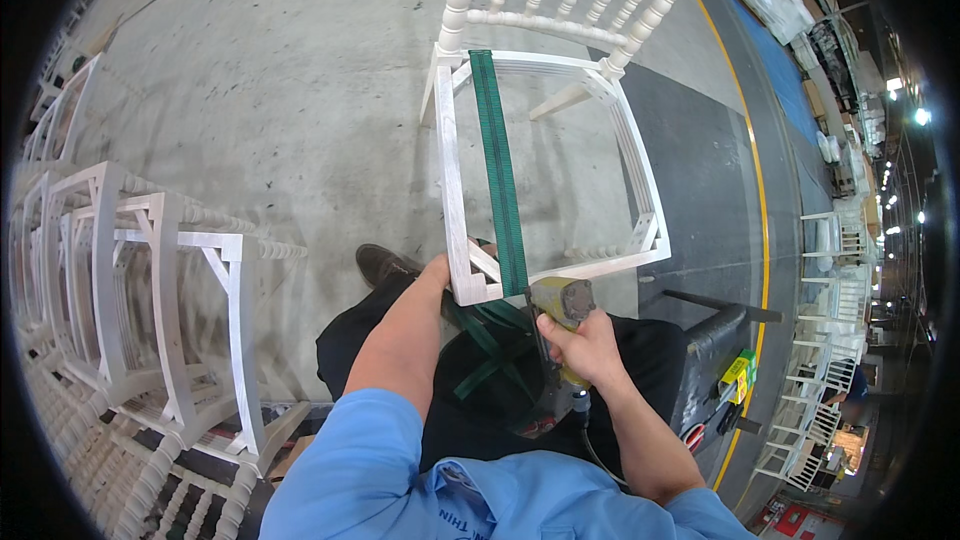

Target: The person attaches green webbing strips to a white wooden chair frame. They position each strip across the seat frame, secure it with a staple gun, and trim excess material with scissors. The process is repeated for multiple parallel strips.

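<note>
In front of me stands a white wooden chair [455, 180] with an open seat frame and a turned-spindle back. One dark green webbing strap [497, 155] crosses the seat from back rail to front rail. My right hand [590, 348] grips a yellowish, worn staple gun [562, 300], an air hose at its handle; its nose is at the front rail, beside the strap's end. My left hand [438, 268] reaches under the frame's near left corner, its fingers mostly hidden by the wood. Loose green webbing [490, 345] hangs below the front rail over my lap.
White chair frames [170, 310] are stacked at the left. To my right, a dark stool [712, 340] carries a yellow-green box [738, 376] and red-handled scissors [694, 435]. Farther right, beyond a yellow floor line [758, 210], more white chairs [825, 370] stand in a row.
</note>
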Action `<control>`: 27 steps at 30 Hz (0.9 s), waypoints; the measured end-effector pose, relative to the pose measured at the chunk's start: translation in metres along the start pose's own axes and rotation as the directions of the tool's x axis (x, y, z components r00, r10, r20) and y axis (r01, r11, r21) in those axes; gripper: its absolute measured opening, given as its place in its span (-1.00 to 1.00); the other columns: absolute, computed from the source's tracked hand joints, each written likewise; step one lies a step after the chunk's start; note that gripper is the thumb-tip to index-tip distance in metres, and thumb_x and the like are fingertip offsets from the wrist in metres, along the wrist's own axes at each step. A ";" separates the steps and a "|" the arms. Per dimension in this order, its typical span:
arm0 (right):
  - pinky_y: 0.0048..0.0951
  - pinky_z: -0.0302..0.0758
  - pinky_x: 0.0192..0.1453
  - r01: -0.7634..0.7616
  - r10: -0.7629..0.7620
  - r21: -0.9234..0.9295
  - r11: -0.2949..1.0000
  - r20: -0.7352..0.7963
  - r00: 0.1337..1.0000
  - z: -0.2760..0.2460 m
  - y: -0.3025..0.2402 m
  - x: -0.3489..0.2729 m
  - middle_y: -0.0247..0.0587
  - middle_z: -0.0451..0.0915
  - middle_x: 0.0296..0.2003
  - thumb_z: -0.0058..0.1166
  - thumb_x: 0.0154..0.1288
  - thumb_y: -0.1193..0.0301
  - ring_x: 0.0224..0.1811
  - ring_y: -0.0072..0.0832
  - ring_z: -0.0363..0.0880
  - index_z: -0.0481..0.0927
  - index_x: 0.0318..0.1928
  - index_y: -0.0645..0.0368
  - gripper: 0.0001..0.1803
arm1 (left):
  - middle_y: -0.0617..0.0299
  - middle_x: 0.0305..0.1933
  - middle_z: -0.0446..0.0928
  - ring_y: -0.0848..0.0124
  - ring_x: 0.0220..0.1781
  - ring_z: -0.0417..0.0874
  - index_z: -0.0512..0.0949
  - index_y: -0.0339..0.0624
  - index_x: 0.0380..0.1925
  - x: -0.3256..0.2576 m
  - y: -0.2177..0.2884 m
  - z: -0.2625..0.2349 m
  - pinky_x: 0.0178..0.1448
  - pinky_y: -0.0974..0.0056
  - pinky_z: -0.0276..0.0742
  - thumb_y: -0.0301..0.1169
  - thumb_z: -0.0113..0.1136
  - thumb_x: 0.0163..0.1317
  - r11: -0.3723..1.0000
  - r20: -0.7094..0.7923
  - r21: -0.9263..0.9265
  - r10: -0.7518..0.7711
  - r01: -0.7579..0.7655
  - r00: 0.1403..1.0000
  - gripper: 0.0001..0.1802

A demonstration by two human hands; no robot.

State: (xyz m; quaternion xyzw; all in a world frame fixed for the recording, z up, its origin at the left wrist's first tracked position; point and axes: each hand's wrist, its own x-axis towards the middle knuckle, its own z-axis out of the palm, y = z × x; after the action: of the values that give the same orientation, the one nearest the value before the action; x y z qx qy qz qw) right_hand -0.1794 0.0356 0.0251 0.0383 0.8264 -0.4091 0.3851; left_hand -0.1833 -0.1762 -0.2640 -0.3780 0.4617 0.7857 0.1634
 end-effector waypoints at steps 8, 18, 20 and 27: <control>-0.43 0.54 -0.40 0.026 -0.027 -0.025 0.999 -0.024 0.999 0.003 0.002 0.004 -0.33 0.73 -0.37 0.45 0.41 0.28 -0.51 -0.64 0.58 0.70 0.07 0.27 -0.61 | 0.07 0.14 0.67 0.17 0.16 0.71 0.65 -0.09 0.23 0.001 0.005 0.005 0.20 0.02 0.66 -0.22 0.33 0.42 1.000 0.010 0.011 -0.001 0.001 1.000 -0.57; -0.42 0.55 -0.41 0.095 -0.094 0.004 0.996 -0.026 0.995 0.017 0.003 -0.001 -0.33 0.72 -0.42 0.46 0.39 0.29 -0.53 -0.63 0.60 0.69 0.04 0.30 -0.62 | 0.03 0.20 0.68 0.14 0.23 0.71 0.67 -0.11 0.24 0.001 0.009 0.007 0.26 0.00 0.65 -0.20 0.30 0.43 1.000 0.057 0.009 -0.009 0.009 0.998 -0.56; -0.42 0.56 -0.42 0.118 -0.117 0.033 0.993 -0.024 0.993 0.026 0.004 -0.005 -0.32 0.72 -0.42 0.46 0.39 0.28 -0.53 -0.62 0.61 0.69 0.02 0.30 -0.62 | 0.02 0.21 0.68 0.13 0.24 0.71 0.67 -0.11 0.24 0.000 0.009 0.004 0.27 0.00 0.65 -0.20 0.29 0.43 1.000 0.065 0.004 -0.013 0.013 0.998 -0.56; -0.47 0.55 -0.43 0.103 -0.101 0.158 0.982 -0.020 0.995 0.006 0.012 -0.021 -0.37 0.69 -0.40 0.42 0.44 0.32 -0.52 -0.64 0.60 0.69 0.01 0.25 -0.69 | -0.01 0.25 0.68 0.11 0.29 0.71 0.68 -0.12 0.24 -0.007 0.017 0.002 0.31 -0.02 0.65 -0.19 0.27 0.44 1.000 0.053 0.021 0.000 -0.001 0.999 -0.55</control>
State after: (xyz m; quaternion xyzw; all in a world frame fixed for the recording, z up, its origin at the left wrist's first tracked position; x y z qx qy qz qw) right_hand -0.1567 0.0440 0.0290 0.0290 0.7943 -0.4927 0.3543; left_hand -0.1900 -0.1831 -0.2477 -0.3551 0.4655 0.7907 0.1793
